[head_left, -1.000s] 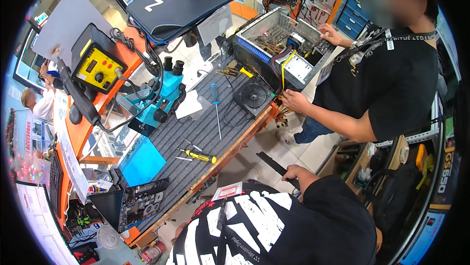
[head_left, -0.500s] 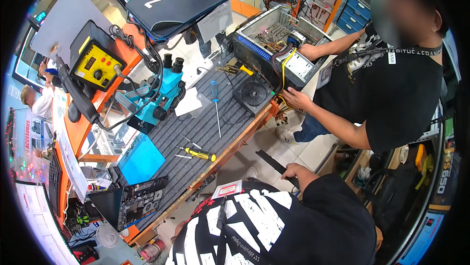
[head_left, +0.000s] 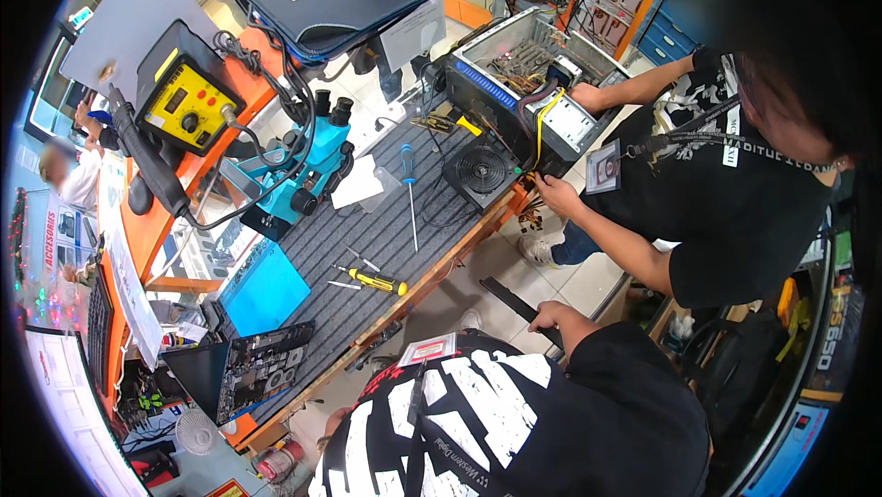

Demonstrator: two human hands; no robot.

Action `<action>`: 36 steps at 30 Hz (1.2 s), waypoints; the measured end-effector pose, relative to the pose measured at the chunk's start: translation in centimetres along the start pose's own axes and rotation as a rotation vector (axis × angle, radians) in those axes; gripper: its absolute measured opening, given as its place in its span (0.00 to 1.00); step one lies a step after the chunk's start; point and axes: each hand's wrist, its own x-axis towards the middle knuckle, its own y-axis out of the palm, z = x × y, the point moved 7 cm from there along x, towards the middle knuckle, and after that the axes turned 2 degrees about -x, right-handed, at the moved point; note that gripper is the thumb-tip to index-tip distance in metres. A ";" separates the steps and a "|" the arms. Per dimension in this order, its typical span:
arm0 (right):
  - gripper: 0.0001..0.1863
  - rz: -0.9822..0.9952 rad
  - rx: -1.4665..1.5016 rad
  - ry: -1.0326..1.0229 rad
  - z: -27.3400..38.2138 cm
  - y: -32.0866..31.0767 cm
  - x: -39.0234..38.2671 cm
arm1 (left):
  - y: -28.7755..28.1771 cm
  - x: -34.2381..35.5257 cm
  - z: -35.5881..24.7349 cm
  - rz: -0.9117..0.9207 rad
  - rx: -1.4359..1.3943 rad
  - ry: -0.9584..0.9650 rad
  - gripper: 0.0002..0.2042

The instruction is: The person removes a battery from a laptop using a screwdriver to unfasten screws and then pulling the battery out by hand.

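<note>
My right hand (head_left: 548,315) is closed around one end of a long, flat black bar (head_left: 507,299), whose exact kind I cannot make out. I hold it over the floor, off the bench's front edge. Only a sliver of skin of my left hand (head_left: 336,421) shows beside my shirt; its fingers are hidden. On the bench near me lie a yellow-handled screwdriver (head_left: 378,282) and two small thin tools. An opened laptop (head_left: 253,373) with bare inner boards stands at the bench's near left end. A blue-handled screwdriver (head_left: 409,175) lies farther back.
Across the bench corner, a co-worker (head_left: 735,175) has one hand in an opened computer tower (head_left: 524,84) and the other by its cables. Beside it sits a power supply (head_left: 480,172). A blue microscope (head_left: 312,162), hot-air station (head_left: 188,102) and blue mat (head_left: 266,288) are at left.
The co-worker's nearer hand has moved from flat beside the tower's front to the cables at the bench edge, and their head has tipped. My right hand keeps the black bar.
</note>
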 end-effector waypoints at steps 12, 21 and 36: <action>0.45 -0.016 0.055 -0.026 1.1 -0.9 -1.7 | 0.5 0.3 1.4 0.010 0.085 -0.014 0.21; 0.43 -0.101 0.165 -0.312 7.3 -4.1 -4.9 | 0.0 2.3 4.4 -0.055 0.148 0.097 0.16; 0.38 -0.747 -0.188 -0.517 34.1 -11.4 -10.7 | 0.7 -1.1 0.1 -0.065 0.148 0.055 0.21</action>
